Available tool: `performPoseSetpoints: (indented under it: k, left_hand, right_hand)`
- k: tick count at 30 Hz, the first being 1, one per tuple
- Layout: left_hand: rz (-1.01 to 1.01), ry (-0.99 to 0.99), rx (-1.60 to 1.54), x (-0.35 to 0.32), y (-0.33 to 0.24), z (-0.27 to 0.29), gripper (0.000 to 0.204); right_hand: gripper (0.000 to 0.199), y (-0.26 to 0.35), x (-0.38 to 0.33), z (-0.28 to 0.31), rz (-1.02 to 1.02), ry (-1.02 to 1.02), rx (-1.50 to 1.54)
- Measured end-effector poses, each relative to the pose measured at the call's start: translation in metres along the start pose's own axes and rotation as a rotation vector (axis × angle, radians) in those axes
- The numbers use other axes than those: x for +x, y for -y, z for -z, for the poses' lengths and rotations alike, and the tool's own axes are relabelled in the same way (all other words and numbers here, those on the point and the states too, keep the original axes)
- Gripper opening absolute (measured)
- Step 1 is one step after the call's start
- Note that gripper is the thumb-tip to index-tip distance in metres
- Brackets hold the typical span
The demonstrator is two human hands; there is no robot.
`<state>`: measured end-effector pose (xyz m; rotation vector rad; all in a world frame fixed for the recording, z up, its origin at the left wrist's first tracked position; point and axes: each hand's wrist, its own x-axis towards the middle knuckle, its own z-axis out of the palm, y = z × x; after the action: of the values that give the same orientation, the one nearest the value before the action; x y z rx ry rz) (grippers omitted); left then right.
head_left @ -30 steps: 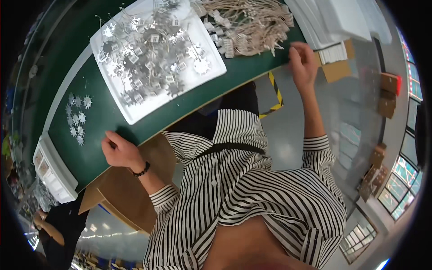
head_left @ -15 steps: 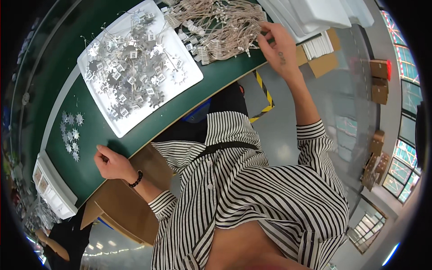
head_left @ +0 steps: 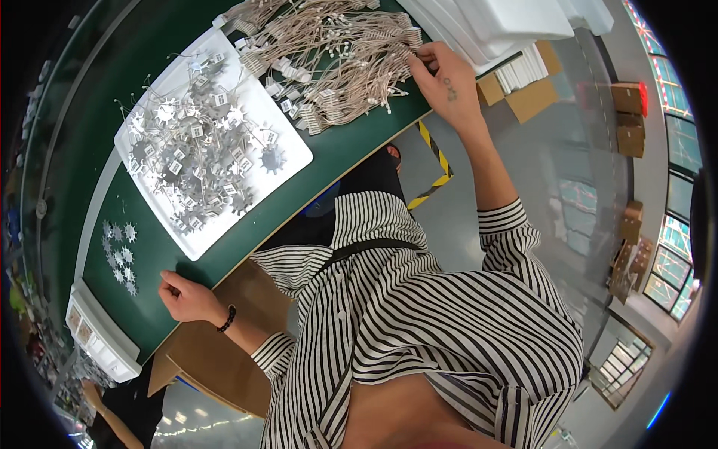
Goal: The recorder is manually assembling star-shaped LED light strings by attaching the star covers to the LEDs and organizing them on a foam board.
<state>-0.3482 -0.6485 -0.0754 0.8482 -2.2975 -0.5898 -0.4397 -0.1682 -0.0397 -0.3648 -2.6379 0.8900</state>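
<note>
My right hand (head_left: 449, 86) reaches to the right end of a heap of beige wire leads (head_left: 351, 63) with small white connectors. Its thumb and forefinger are pinched at the ends of the leads there; the exact piece between them is partly hidden. My left hand (head_left: 191, 298), with a dark bead bracelet at the wrist, is curled closed by the table's front edge, and nothing shows in it. Left of the heap, a white tray (head_left: 288, 170) bears many silver gear-shaped pieces (head_left: 191, 142) with wires and white labels. Several loose silver star-shaped pieces (head_left: 120, 258) lie beyond my left hand.
A white divided box (head_left: 101, 333) stands at the table's left end. White plastic bins (head_left: 486, 30) are at the far right, near an open carton (head_left: 535, 101) of white pieces. Another person's arm (head_left: 112, 415) shows at lower left. Yellow-black tape (head_left: 434, 165) marks the floor.
The whole view has shifted slightly, with tray and wire heap now lower and further left. My right hand's thumb and forefinger have closed in on the lead ends. My left hand stays curled.
</note>
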Motion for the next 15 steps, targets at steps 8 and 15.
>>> performPoseSetpoints:
  k: [8, 15]
  left_hand:
    - [0.009, 0.004, 0.036, 0.002, 0.004, 0.004, 0.042]
    - [-0.004, -0.011, 0.063, 0.001, 0.013, 0.004, 0.041]
  right_hand:
    - [0.028, 0.004, -0.008, 0.001, -0.127, 0.071, 0.265]
    - [0.041, 0.051, -0.022, -0.01, 0.667, 0.035, 0.061]
